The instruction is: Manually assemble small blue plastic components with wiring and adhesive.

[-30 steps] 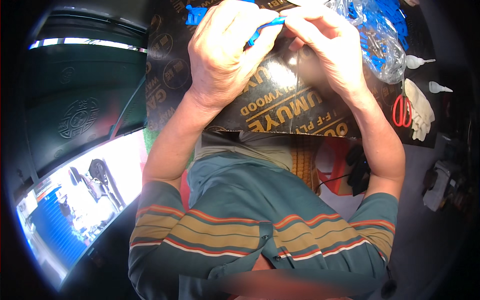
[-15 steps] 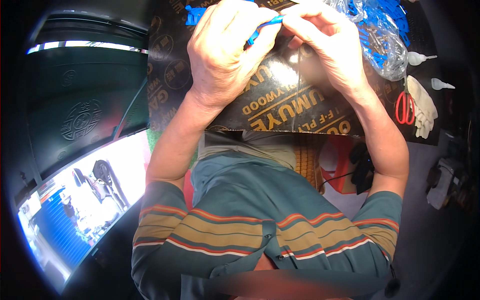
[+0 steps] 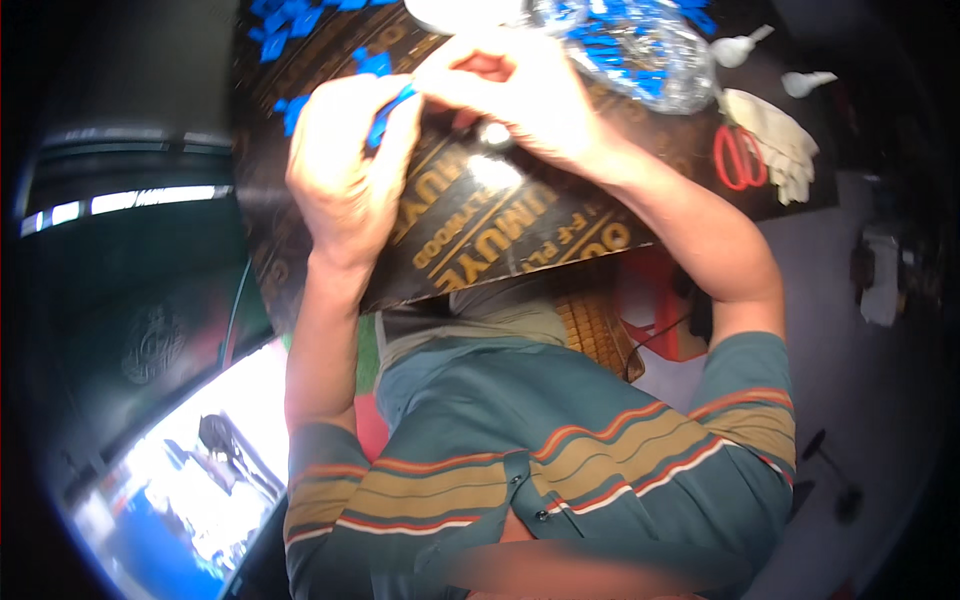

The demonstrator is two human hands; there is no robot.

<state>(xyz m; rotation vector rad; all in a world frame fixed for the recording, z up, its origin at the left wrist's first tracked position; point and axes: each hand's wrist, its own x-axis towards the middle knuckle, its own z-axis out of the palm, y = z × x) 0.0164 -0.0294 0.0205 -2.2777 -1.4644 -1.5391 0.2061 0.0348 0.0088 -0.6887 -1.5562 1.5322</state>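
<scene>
Over the dark printed board (image 3: 500,230), both hands (image 3: 345,180) pinch a blue piece (image 3: 385,115).

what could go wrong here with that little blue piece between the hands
1. The small blue piece is pinched only at the fingertips of the left hand and right hand; it might slip and get lost among the loose blue pieces on the dark board.
2. The clear bag of blue parts sits close behind the right hand, so a bump could spill it.

Dark printed board (image 3: 520,230) as worktop; pale grey floor (image 3: 850,400); bright opening (image 3: 190,480) lower left.
</scene>
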